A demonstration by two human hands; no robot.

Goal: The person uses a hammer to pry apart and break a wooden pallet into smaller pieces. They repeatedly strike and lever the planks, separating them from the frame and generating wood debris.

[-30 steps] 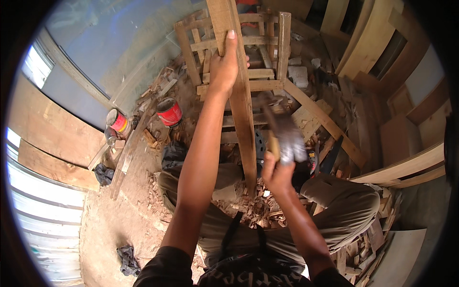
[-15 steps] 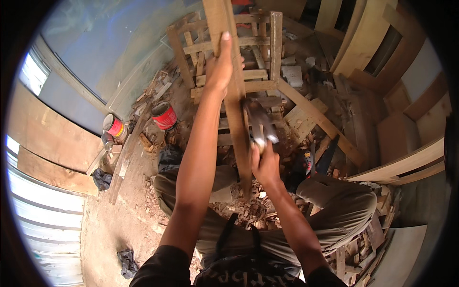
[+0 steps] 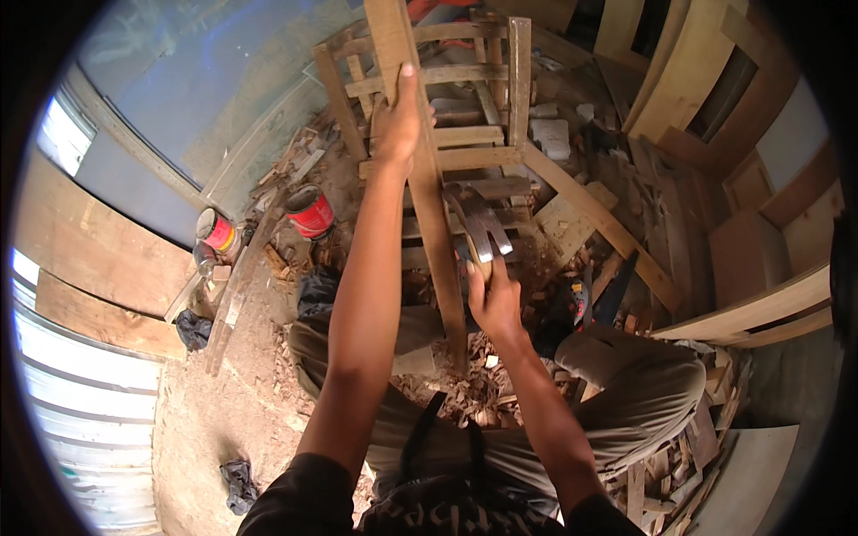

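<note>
A long wooden board [image 3: 427, 201] stands tilted in front of me, its lower end between my legs. My left hand [image 3: 401, 125] is wrapped round its upper part, with the thumb lying along the near face. In my right hand [image 3: 494, 299] is a claw hammer [image 3: 479, 223], gripped by its handle close below the head. The hammer's head is at the board's right edge, claw towards me; whether it touches the wood I cannot tell. Behind the board stands a slatted wooden frame [image 3: 517, 85].
Two red cans [image 3: 309, 212] [image 3: 214, 230] stand to the left, beside a long wood strip [image 3: 246, 277]. A handsaw [image 3: 617, 288] lies by my right knee. Wood chips [image 3: 474, 384] cover the floor between my legs. Wooden panels [image 3: 688, 80] lean at the right.
The board's upper end and my left hand have shifted slightly left. The hammer, blurred before, now shows sharply, a little further left at the board's edge.
</note>
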